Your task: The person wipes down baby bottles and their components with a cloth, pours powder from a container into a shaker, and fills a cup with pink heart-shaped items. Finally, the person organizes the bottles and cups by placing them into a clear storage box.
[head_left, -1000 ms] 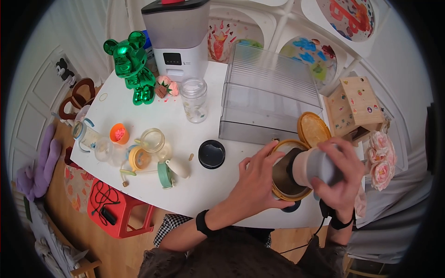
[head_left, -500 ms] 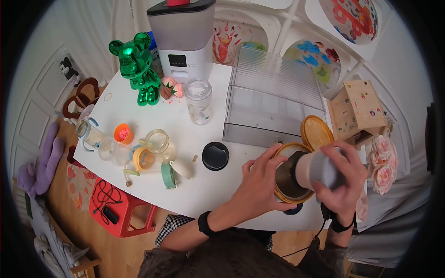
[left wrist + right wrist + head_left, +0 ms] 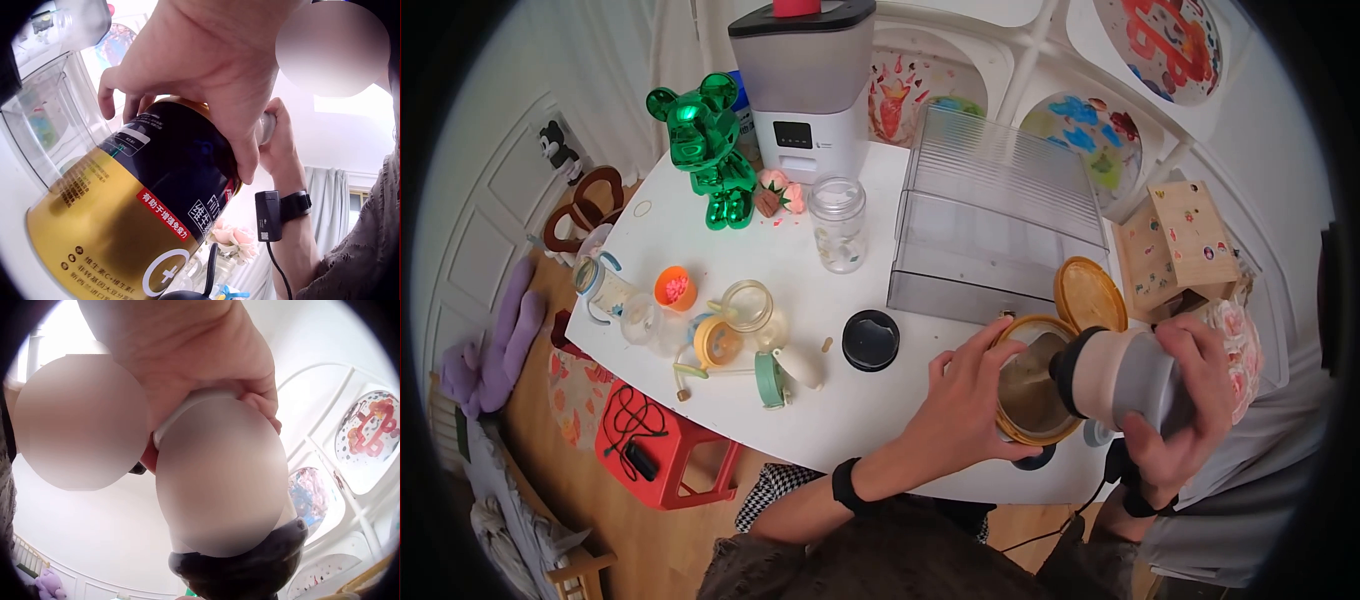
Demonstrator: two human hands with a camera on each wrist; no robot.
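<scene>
My left hand (image 3: pixel 960 405) grips the top of a gold and dark-blue milk powder can (image 3: pixel 106 209), thumb on one side and fingers on the other. The can's yellow hinged lid (image 3: pixel 1092 292) stands open at the far side; greyish-brown shows inside the mouth. A grey and pale-pink cup-shaped container (image 3: pixel 1105 378) with a black rim is held in my right hand (image 3: pixel 1185 420). It lies tilted on its side, its black end over the right part of the can's mouth. Blur covers most of this container in the right wrist view.
A black round lid (image 3: pixel 870 340) lies left of the can. Behind stands a clear ribbed plastic box (image 3: pixel 990 230), with a glass jar (image 3: pixel 838 225) and white dispenser (image 3: pixel 810 125) further left. Bottle parts, including a green ring (image 3: pixel 770 380), crowd the left side. A wooden house (image 3: pixel 1180 245) stands right.
My right hand has drawn the container rightward, so its black end sits further out of the can's mouth. My left hand keeps its hold. The head view has shifted slightly.
</scene>
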